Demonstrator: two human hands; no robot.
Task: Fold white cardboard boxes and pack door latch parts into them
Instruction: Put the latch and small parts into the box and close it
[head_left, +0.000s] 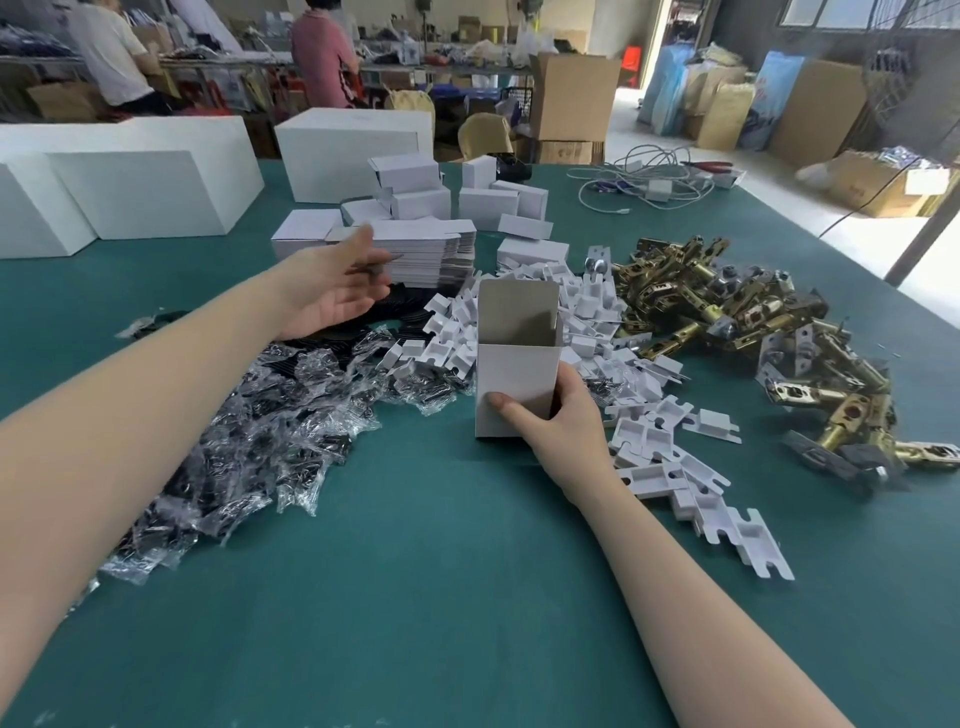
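Right hand holds a white box upright on the green counter, top open. Left hand, grip wide, hovers beside the flat box stack. Brass latches heaped right.

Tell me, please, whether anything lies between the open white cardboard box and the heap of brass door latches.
Yes. The white plastic inserts are heaped between the open white cardboard box, gripped by the right hand, and the brass door latches further right.
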